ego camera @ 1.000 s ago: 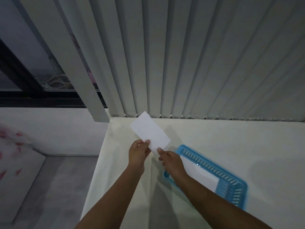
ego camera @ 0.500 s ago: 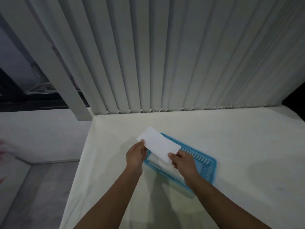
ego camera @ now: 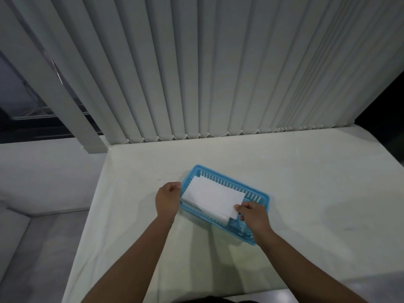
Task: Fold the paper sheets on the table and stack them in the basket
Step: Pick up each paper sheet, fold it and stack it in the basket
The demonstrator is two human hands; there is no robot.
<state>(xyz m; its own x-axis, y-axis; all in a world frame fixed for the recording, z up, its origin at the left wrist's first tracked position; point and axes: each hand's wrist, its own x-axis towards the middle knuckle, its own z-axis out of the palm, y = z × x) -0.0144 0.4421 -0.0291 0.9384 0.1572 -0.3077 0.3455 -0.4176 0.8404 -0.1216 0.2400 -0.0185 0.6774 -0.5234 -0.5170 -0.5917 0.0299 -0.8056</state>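
A folded white paper sheet [ego camera: 215, 196] lies over the blue slotted basket [ego camera: 260, 196] on the white table [ego camera: 306, 182]. My right hand [ego camera: 253, 215] pinches the sheet's near right corner. My left hand [ego camera: 168, 199] is at the basket's left end with its fingers curled; I cannot tell whether it still touches the sheet's left edge. More folded white paper [ego camera: 220, 217] shows beneath the top sheet inside the basket.
Grey vertical blinds [ego camera: 218, 73] hang along the table's far edge. The table's left edge drops to a grey floor [ego camera: 39, 248]. A dark window [ego camera: 32, 119] is at the far left, a dark gap [ego camera: 384, 106] at the far right.
The folded sheet came down from mid-air into the basket. My hands moved apart along its length, and the view swung so the basket sits in the middle.
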